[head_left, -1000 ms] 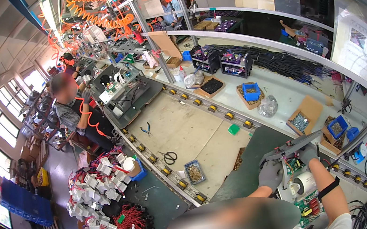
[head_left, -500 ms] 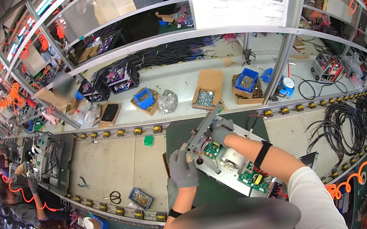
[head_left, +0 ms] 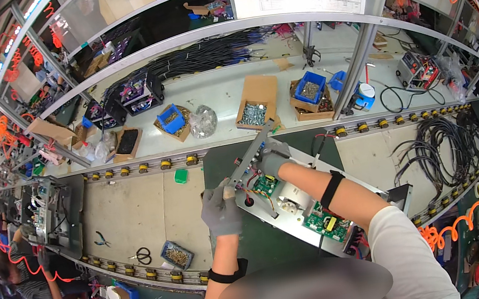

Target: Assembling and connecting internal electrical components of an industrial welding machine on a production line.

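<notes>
A narrow grey metal panel (head_left: 251,155) stands along the far left end of an open metal chassis (head_left: 261,213). My left hand (head_left: 221,209), in a grey glove, is closed with thumb and fingers on the panel's near end. My right hand (head_left: 272,157), also gloved, grips the panel from its inner side; its fingertips are partly hidden. Inside the chassis are a small green circuit board (head_left: 266,184), a white cylindrical part (head_left: 293,196) and a larger green circuit board (head_left: 327,225). Red and black wires run near the panel.
The chassis lies on a dark green board (head_left: 226,161) between roller rails (head_left: 143,167). Scissors (head_left: 141,256), pliers (head_left: 101,239) and a screw tray (head_left: 177,255) lie left, black cables (head_left: 438,151) right. Screw boxes (head_left: 256,103) line the shelf. A co-worker's hand (head_left: 24,232) is far left.
The whole view has shifted, so the bench sits slightly higher and further left in the picture. Both hands stay at the panel, with little visible movement against the chassis.
</notes>
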Tool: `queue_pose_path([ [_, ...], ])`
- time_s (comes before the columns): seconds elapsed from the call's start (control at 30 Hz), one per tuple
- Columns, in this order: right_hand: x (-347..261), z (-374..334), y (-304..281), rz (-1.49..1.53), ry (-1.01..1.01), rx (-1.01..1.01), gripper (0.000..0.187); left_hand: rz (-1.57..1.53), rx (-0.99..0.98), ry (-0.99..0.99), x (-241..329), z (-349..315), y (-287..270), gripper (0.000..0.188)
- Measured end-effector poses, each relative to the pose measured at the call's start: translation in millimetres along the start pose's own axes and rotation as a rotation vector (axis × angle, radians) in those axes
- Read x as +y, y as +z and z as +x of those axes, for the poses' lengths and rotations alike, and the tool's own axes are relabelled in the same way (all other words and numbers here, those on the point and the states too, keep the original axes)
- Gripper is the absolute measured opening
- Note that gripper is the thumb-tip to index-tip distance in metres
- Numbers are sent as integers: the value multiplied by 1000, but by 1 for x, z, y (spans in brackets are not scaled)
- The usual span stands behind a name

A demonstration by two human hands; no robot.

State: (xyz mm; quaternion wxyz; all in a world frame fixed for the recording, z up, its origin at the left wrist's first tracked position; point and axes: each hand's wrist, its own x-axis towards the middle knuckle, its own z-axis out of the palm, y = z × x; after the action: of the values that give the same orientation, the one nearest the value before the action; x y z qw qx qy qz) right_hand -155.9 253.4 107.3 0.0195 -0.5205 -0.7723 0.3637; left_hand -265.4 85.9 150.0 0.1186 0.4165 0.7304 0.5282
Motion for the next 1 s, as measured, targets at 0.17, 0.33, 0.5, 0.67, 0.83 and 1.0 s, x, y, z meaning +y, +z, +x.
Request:
queue_pose_path([
  [0.17, -4, -2, -2, -251, 30, 138, 40, 82, -1, 51, 1, 2, 1, 32],
  [0.33, -12, -12, -7, -228, 122, 91, 38, 22, 44, 68, 2, 1, 3, 33],
  [0.5, -2, -5, -4, -52, 131, 93, 37, -23, 64, 94, -1, 1, 5, 36],
  [0.67, 0, -4, -4, 19, 13, 96, 35, -40, 33, 74, -3, 0, 6, 36],
  [0.83, 0, -9, -2, 51, 82, 126, 35, -9, 66, 87, -5, 0, 6, 36],
  [1.0, 0, -1, 0, 172, 117, 7, 35, -8, 74, 123, -3, -1, 7, 36],
])
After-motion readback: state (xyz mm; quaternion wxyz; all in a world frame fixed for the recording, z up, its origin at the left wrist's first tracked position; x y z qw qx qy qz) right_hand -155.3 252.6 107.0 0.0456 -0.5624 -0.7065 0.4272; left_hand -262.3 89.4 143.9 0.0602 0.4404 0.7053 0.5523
